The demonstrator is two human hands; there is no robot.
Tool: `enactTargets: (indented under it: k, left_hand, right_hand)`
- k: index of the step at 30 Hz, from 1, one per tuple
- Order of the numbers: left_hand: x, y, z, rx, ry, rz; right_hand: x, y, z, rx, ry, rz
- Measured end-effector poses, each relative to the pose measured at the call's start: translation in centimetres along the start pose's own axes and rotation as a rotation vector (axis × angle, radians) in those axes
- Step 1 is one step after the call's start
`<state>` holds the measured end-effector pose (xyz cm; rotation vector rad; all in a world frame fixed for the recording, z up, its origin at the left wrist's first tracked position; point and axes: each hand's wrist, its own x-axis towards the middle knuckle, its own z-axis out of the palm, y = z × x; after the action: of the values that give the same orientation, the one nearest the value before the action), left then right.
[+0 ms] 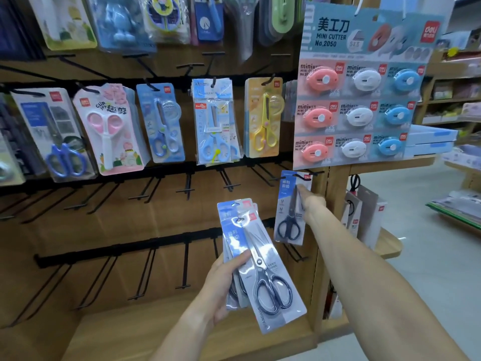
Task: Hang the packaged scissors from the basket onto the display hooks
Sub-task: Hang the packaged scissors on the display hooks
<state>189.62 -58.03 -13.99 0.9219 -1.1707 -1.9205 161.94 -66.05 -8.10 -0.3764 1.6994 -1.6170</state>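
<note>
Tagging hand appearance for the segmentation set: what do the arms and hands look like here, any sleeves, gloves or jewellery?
Both are bare. The left hand and right hand wear no gloves, and no rings show. Both forearms are uncovered up to the frame's bottom edge, with no sleeve, watch or wristband in view. The right hand is somewhat blurred, so small items on its fingers cannot be ruled out.

Your display card [364,35] reads "美工刀 MINI CUTTER No.2050" beside a red "deli" logo. Each small cutter pack [318,79] repeats "mini".
</note>
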Motion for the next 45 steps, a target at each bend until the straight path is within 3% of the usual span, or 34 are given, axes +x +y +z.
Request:
enactTargets:
  k: [4, 6, 9, 12, 19, 26, 41, 45]
  left_hand:
    - [-0.3, 0.0, 0.3, -0.03, -0.002, -0.01]
    - [-0.1, -0.1, 0.5, -0.026, 0.006, -0.016]
    - [0.5, -0.2, 0.8, -0.024, 0.022, -0.03]
    - [0.5, -0.4, 1.1, -0.024, 0.031, -0.039]
    - [0.1, -0.7, 1.0, -0.064, 0.009, -0.065]
    - [0.3, -0.3, 0.7, -0.021, 0.014, -0.089]
    - [-0.8, -0.1, 0.6, 0.046, 0.003, -0.061]
    - [-1.5, 0.3, 0.5, 0.074, 0.003, -0.049]
  right_hand:
    - [-4.6, 1.6, -1.0, -0.234, 0.106, -0.211]
    - [-8.5, 4.2, -1.7, -0.212, -0.004, -0.332]
    - [-13.1, 7.8, -2.0, -0.223, -0.273, -0.276]
    - [-14.7, 9.6, -2.3, -0.172, -0.353, -0.261]
    - [-13.5, 11.0, -3.3, 0.015, -0.285, -0.18]
    - [-11.1, 7.3, -4.9, 0.228, -0.09, -0.312]
    - [-4.6, 3.6, -2.7, 0.083, 0.072, -0.272]
    - [-2.6, 2.7, -1.5, 0.035, 0.121, -0.156]
